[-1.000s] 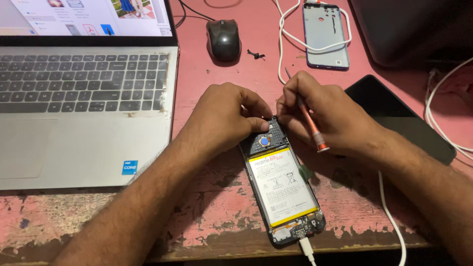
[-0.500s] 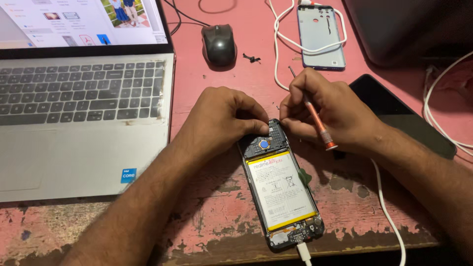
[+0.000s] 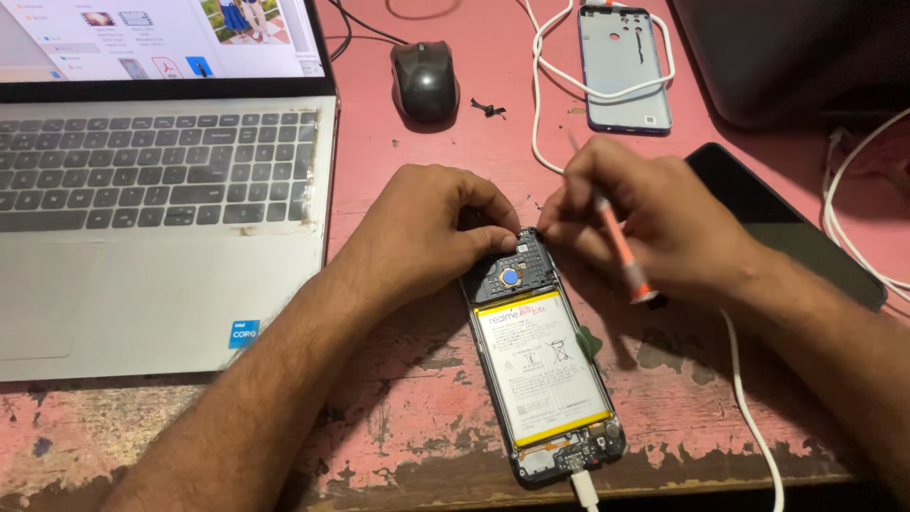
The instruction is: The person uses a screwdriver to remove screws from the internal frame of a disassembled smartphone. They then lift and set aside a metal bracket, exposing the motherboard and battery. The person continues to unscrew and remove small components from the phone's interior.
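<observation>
Phone, opened with its back cover removed, lies on the worn pink table just right of the laptop, with a white cable plugged into its bottom end and the battery exposed. The left hand is curled, its fingertips pressing on the dark top part of the phone; the right hand is closed around an orange-and-white screwdriver, and its fingertips meet the left ones at the top edge. I judge several risks: the cable appears connected while the board is being touched, so a metal tip that slips could short something or scratch the battery; the small black screws lying loose near the mouse could roll away; and if the fingers pinch too hard, a thin part at the top may bend or tear. Compared with the picture half a second ago, both hands remain at the top of the phone, almost in the same grip, and the phone itself appears not to have shifted; mostly the camera view has moved a little.
</observation>
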